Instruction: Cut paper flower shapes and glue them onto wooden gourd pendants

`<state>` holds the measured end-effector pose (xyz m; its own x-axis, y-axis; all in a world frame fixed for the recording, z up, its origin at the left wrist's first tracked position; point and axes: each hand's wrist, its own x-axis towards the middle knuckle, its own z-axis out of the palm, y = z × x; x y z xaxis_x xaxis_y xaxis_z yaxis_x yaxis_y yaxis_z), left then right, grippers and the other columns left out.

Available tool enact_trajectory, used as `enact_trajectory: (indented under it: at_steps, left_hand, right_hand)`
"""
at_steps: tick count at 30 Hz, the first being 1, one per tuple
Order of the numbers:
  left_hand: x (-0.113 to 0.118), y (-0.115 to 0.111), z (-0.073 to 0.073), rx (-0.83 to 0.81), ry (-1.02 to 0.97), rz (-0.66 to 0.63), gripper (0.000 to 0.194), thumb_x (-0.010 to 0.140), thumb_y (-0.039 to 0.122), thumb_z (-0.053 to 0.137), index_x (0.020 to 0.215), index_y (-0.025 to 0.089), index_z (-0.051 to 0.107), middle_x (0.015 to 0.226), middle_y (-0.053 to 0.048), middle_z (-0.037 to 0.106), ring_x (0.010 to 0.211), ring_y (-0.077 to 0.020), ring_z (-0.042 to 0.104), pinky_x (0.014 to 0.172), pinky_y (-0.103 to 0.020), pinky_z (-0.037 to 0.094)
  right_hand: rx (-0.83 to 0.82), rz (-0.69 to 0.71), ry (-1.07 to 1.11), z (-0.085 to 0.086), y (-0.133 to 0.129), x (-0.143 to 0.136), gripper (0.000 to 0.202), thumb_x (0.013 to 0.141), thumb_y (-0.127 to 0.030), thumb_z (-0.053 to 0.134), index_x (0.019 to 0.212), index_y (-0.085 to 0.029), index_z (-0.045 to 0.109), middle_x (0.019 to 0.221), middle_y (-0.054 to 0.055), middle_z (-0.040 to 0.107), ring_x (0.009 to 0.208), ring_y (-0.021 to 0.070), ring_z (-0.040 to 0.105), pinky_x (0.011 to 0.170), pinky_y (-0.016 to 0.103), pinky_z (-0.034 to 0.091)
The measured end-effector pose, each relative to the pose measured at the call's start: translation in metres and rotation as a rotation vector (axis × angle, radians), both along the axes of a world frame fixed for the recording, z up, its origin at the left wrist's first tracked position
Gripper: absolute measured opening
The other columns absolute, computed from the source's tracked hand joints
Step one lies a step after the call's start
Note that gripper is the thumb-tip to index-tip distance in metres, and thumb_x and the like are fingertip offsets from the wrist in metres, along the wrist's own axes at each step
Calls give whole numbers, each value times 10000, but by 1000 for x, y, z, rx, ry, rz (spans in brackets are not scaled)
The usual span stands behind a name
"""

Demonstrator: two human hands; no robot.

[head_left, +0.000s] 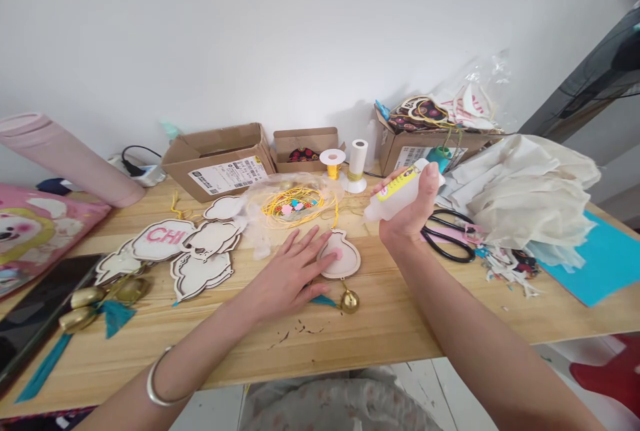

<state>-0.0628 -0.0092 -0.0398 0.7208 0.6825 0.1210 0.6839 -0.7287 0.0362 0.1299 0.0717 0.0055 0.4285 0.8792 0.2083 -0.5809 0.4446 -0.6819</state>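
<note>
My left hand [290,271] lies on the table with fingers spread. One fingertip rests on a small pink piece [339,253] on the white face of a gourd-shaped pendant [350,267]. A yellow cord runs from the pendant's top, and a round gold bell [349,301] hangs at its bottom. A teal tassel [324,300] shows partly beside my left hand. Raised to the right of the pendant, my right hand [413,211] is closed around a translucent glue bottle [397,194] with a yellow label; its narrow end tilts down to the left.
White cloud-shaped pendants [200,271] and gold bells [85,307] lie at left. Behind stands an open cardboard box [220,171]. Bundled yellow cord [293,207] sits in plastic at the centre. Black-handled scissors [453,236] and crumpled cream cloth [525,177] are at right.
</note>
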Motion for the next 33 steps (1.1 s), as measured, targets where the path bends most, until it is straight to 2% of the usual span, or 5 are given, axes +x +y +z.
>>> enact_trajectory:
  at_steps: [7, 14, 21, 29, 33]
  left_hand:
    - [3, -1, -1, 21, 10, 7, 516, 896, 463, 379, 1357, 232, 378, 1479, -107, 255, 1378, -305, 119, 1067, -546, 181]
    - [5, -2, 0, -3, 15, 18, 522, 892, 489, 360, 1353, 244, 384, 1489, -107, 227, 1380, -310, 100, 1063, -557, 173]
    - [4, -1, -1, -72, -9, 62, 592, 882, 514, 363, 1408, 264, 258, 1508, -107, 155, 1386, -301, 45, 1071, -551, 159]
    - [7, -2, -2, -94, 12, 82, 577, 872, 542, 354, 1396, 310, 279, 1512, -116, 142, 1380, -334, 24, 1057, -594, 129]
    - [8, -2, -4, -94, 15, 101, 571, 861, 562, 355, 1382, 333, 306, 1511, -117, 148, 1376, -349, 44, 1051, -606, 129]
  right_hand:
    - [-25, 8, 12, 3, -1, 0, 378, 741, -568, 452, 566, -239, 515, 485, -59, 499, 390, 103, 506, 411, 273, 434]
    - [-31, 27, 12, 3, 0, 1, 364, 725, -559, 473, 553, -239, 508, 483, -50, 476, 393, 104, 507, 370, 263, 371]
    - [-61, 74, 74, 3, 1, 3, 358, 760, -536, 450, 573, -234, 495, 505, -47, 479, 401, 94, 496, 377, 246, 385]
    - [-377, 410, 428, -8, 18, 13, 469, 779, -617, 366, 600, -193, 460, 490, -36, 456, 417, 68, 462, 375, 179, 410]
    - [-383, 520, 460, -19, 24, 13, 483, 767, -635, 386, 630, -179, 466, 487, -35, 468, 419, 63, 462, 366, 161, 415]
